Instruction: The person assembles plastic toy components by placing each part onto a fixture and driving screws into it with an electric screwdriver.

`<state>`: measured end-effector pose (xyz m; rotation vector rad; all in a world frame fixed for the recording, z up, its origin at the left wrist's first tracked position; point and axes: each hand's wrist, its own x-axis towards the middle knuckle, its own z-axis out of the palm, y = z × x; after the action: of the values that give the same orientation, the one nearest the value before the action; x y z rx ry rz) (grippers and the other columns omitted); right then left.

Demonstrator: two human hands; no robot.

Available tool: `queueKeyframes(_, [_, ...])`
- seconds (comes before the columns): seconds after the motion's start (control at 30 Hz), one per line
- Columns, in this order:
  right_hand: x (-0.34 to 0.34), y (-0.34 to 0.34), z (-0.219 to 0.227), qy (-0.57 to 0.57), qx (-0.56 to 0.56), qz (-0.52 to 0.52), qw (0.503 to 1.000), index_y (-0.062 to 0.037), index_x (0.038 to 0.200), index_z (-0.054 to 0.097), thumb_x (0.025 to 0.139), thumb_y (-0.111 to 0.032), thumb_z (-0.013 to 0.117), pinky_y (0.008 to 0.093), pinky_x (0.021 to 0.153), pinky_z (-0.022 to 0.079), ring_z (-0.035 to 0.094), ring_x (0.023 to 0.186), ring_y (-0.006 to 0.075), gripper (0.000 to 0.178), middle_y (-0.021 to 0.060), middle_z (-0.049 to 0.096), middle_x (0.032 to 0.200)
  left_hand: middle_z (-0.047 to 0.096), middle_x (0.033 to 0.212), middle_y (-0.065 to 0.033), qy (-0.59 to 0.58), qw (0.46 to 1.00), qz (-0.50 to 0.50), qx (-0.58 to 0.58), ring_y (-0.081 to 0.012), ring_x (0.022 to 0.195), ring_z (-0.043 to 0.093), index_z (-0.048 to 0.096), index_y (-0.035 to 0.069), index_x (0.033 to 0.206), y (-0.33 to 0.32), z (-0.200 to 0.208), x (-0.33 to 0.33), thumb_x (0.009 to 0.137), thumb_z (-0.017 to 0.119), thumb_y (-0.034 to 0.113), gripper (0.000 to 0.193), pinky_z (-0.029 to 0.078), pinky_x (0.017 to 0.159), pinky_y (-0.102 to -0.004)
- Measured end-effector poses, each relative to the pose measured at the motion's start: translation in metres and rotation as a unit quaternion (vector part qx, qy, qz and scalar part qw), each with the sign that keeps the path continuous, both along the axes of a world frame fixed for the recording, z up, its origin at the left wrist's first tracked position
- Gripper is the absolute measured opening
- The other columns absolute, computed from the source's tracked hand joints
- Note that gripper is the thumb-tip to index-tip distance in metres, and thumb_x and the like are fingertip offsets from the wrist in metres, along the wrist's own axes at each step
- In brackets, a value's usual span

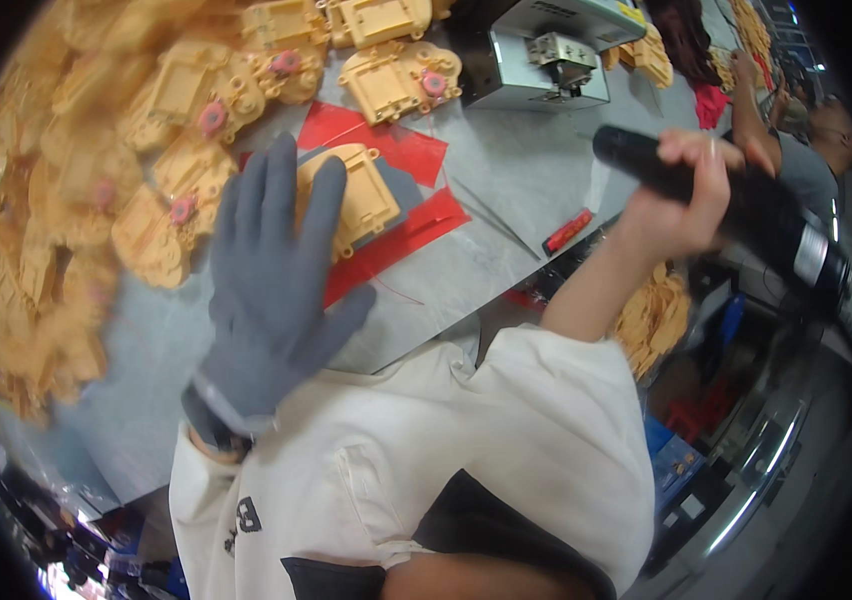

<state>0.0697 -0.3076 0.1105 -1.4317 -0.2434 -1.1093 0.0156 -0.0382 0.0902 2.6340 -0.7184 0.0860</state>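
Observation:
My left hand (271, 265), in a grey glove, lies with its fingers stretched out over the near left side of a yellow plastic housing (371, 203). Part of that housing is hidden under the fingers; whether they press on it I cannot tell. It rests on a grey pad with red strips (401, 240) around it. My bare right hand (681, 195) is raised off to the right of the table, its fingers wrapped round a black electric screwdriver (791, 240). The tool is tilted, its narrower end toward the upper left, and slightly blurred.
Yellow housings (46, 270) are heaped along the left, several with pink round parts. A metal box-shaped device (536, 75) stands at the back. A small red-handled tool (568, 231) lies near the table edge. Another person (806, 150) works at the far right.

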Motion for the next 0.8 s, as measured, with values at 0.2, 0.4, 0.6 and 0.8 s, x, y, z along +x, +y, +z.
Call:
queueKeyframes(0.2, [0.045,0.003,0.014,0.002,0.023,0.028,0.999,0.0047,0.107,0.042,0.071,0.007,0.055,0.0319,0.054,0.048,0.052,0.049,0.0171,0.038,0.0108,0.053,0.063,0.038,0.133,-0.0263,-0.031,0.999,0.015,-0.018,-0.0424,0.12,0.041,0.044,0.006,0.13,-0.017,-0.04,0.018,0.066,0.074,0.049,0.083,0.033,0.099,-0.048])
queueKeyframes(0.4, [0.062,-0.005,0.004,0.02,-0.002,0.071,0.997,0.005,0.099,0.046,0.071,0.012,0.054,0.0338,0.053,0.048,0.052,0.049,0.0198,0.03,0.0125,0.053,0.064,0.041,0.129,-0.0255,-0.084,0.983,0.044,-0.157,-0.0415,0.116,0.043,0.045,0.004,0.126,-0.003,-0.043,-0.001,0.065,0.074,0.047,0.08,0.037,0.096,-0.0478])
queueKeyframes(0.6, [0.041,0.006,0.002,0.124,0.006,0.111,0.986,0.0034,0.1,0.046,0.072,0.008,0.054,0.0354,0.054,0.046,0.051,0.049,0.0197,0.029,0.0108,0.051,0.062,0.044,0.124,-0.0274,-0.046,0.967,0.111,-0.226,-0.0414,0.106,0.05,0.051,0.003,0.118,0.007,-0.082,-0.005,0.062,0.078,0.041,0.073,0.043,0.087,-0.046])
queueKeyframes(0.8, [0.004,0.019,0.023,0.022,-0.024,0.112,0.993,0.0018,0.108,0.041,0.073,0.001,0.051,0.0354,0.055,0.046,0.05,0.049,0.0179,0.037,0.0089,0.05,0.061,0.043,0.125,-0.0282,-0.049,0.961,0.078,-0.261,-0.0408,0.103,0.053,0.051,0.004,0.119,0.012,-0.087,-0.005,0.062,0.078,0.037,0.071,0.045,0.085,-0.0435])
